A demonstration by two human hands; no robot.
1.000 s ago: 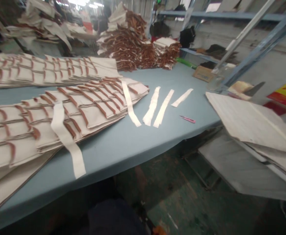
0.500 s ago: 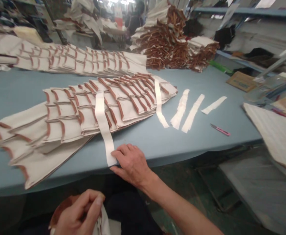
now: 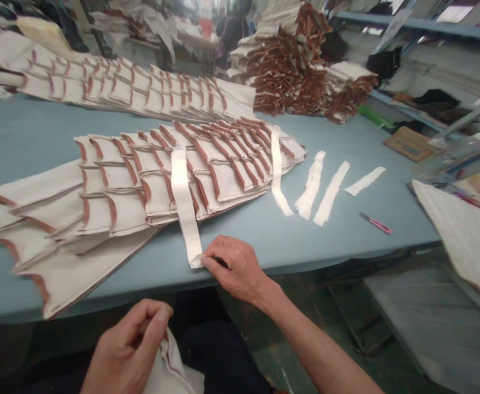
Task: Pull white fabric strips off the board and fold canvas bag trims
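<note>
My right hand [image 3: 235,265] pinches the lower end of a white fabric strip [image 3: 185,213] near the front edge of the table. The strip's upper part lies across a fanned stack of cream fabric pieces with brown edges [image 3: 120,208]. Over my lap, my left hand [image 3: 131,342] is closed on a cream fabric piece [image 3: 169,372] that hangs below its fingers. A second white strip [image 3: 276,169] rests over the right end of the stack. Further right lie several loose white strips [image 3: 330,194] and small thread snips [image 3: 376,222] with a pink handle.
The table has a blue-grey cover [image 3: 264,241]. Along its back runs another row of cream pieces [image 3: 137,90], beside a tall pile of brown-edged pieces [image 3: 289,71]. A cardboard box [image 3: 408,143] and a pale sheet [image 3: 461,235] are at the right.
My right hand has closed its fingertips on the strip's corner, which is now slightly lifted and folded. My left hand still holds its fabric piece. The view has shifted a little.
</note>
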